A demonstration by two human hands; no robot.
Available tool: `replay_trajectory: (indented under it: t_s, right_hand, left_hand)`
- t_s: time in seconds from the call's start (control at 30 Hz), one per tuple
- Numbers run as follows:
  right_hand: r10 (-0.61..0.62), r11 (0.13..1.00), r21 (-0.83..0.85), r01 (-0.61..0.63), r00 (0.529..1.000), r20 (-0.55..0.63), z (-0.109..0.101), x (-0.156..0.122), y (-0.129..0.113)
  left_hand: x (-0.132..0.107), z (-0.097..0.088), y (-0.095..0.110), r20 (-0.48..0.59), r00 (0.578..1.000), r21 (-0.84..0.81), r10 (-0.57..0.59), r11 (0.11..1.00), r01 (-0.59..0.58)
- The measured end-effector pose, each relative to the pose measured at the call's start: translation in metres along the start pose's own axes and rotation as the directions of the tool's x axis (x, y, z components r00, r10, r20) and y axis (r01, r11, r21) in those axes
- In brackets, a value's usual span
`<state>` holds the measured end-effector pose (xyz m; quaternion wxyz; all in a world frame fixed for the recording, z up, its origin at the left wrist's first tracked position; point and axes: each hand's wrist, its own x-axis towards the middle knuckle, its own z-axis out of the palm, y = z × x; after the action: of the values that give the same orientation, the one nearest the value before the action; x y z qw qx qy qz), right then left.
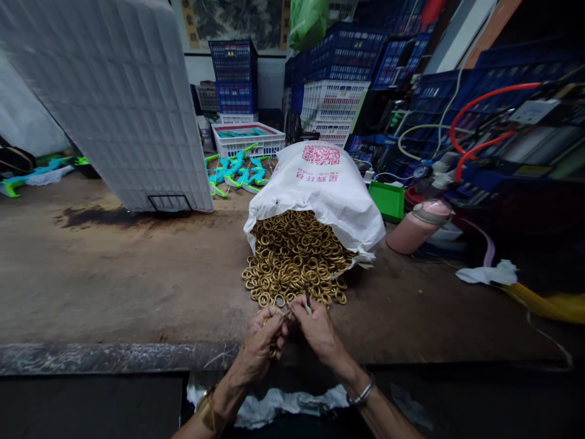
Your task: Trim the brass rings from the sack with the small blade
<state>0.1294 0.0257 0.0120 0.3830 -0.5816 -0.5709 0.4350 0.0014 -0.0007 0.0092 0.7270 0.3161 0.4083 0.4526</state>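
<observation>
A gold bangle [209,411] and a silver one [362,392] sit closest, on the person's wrists. The left hand's [265,336] grip pinches a brassy ring [287,313] over the table's [183,286] front; the right hand's [316,326] grip clamps a slim dark tool [308,297] beside it. Behind, loose rings [292,273] spill from a white sack [311,183], its red square code [321,155] above red Chinese characters [315,176], the smaller line unreadable.

With the clock centred on my view, I see a tall ribbed panel [146,116] at ten o'clock, stacked blue crates [235,97] and a white crate [249,146] at eleven, a green bag [307,24] at twelve, a looping red hose [498,91] at two, and at three a pink bottle [414,228] near a green tray [387,202].
</observation>
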Motion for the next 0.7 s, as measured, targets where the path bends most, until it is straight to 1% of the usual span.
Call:
replay_trajectory:
  t_s: [0.07, 0.13, 0.2, 0.27, 0.33, 0.43, 0.53, 0.63, 0.7]
  right_hand:
    - [-0.064, 0.983, -0.173, 0.061, 0.998, -0.016, -0.001, -0.003, 0.004]
    - [-0.123, 0.926, -0.354, 0.129, 0.992, 0.04, -0.002, -0.008, 0.006]
    - [-0.13, 0.855, -0.487, 0.177, 0.983, 0.129, -0.001, -0.013, 0.007]
    - [-0.109, 0.793, -0.578, 0.193, 0.978, 0.178, 0.0, -0.016, 0.008]
    - [-0.091, 0.746, -0.636, 0.196, 0.977, 0.193, 0.001, -0.017, 0.007]
    - [-0.08, 0.706, -0.677, 0.209, 0.973, 0.217, 0.002, -0.017, 0.005]
    - [-0.043, 0.666, -0.719, 0.197, 0.973, 0.227, 0.002, -0.016, 0.0]
    - [-0.014, 0.633, -0.756, 0.167, 0.979, 0.205, -0.001, -0.014, -0.004]
    - [0.012, 0.631, -0.767, 0.117, 0.987, 0.16, -0.005, -0.012, -0.004]
  left_hand:
    - [-0.001, 0.0, 0.0, -0.009, 1.0, -0.032, 0.016, 0.999, -0.017]
    - [-0.001, 0.0, 0.002, -0.033, 0.998, -0.019, 0.044, 0.999, -0.045]
    - [-0.001, 0.001, 0.003, -0.049, 0.997, -0.001, 0.061, 0.998, -0.061]
    - [-0.002, 0.002, 0.003, -0.052, 0.997, 0.009, 0.059, 0.998, -0.058]
    - [-0.002, 0.001, 0.001, -0.056, 0.997, 0.027, 0.057, 0.998, -0.056]
    - [0.0, -0.001, -0.002, -0.084, 0.995, 0.074, 0.062, 0.996, -0.055]
    - [0.0, -0.003, -0.004, -0.114, 0.991, 0.11, 0.064, 0.993, -0.052]
    - [-0.006, -0.001, 0.002, -0.121, 0.991, 0.134, 0.057, 0.99, -0.04]
    - [-0.014, 0.002, 0.007, -0.107, 0.993, 0.164, 0.049, 0.986, -0.031]
